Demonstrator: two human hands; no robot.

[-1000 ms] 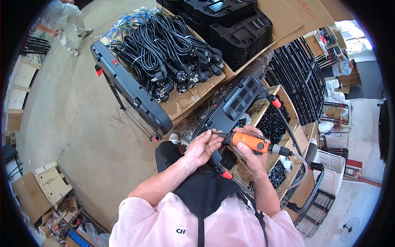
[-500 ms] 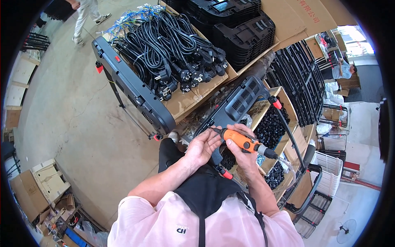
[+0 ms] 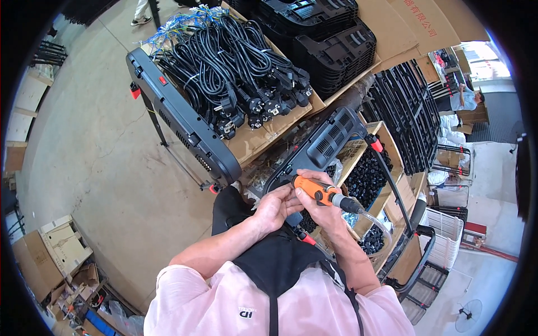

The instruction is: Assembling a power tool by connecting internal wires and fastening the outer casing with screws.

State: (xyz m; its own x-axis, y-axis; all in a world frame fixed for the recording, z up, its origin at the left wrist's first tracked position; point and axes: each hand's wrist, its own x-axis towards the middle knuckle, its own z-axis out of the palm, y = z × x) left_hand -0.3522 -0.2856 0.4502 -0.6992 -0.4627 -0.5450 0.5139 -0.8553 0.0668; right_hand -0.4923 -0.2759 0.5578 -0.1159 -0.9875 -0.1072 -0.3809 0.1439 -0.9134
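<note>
My right hand [image 3: 322, 215] is wrapped round an orange and black air screwdriver [image 3: 312, 189], its clear hose trailing to the lower right. My left hand [image 3: 273, 210] sits palm up beside the tool's front end, fingers curled together near the tip. Whatever those fingers may pinch is too small or hidden. Just beyond both hands lies a black plastic frame with a vented housing [image 3: 332, 140] and red-clipped legs. The tool's tip is hidden by the hands, so I cannot tell whether it touches the frame.
Bundled black power cords [image 3: 224, 61] cover a cardboard-topped surface ahead. A second black frame [image 3: 182, 115] leans against its left side. Wooden bins of small black parts [image 3: 364, 182] stand at right. Stacked black panels [image 3: 334, 56] rise behind. Another person [image 3: 465, 99] is far right.
The screwdriver has swung so its front end moved left and closer to my left hand. My left fingers have curled in more. A walking person at the upper left has moved mostly out of view.
</note>
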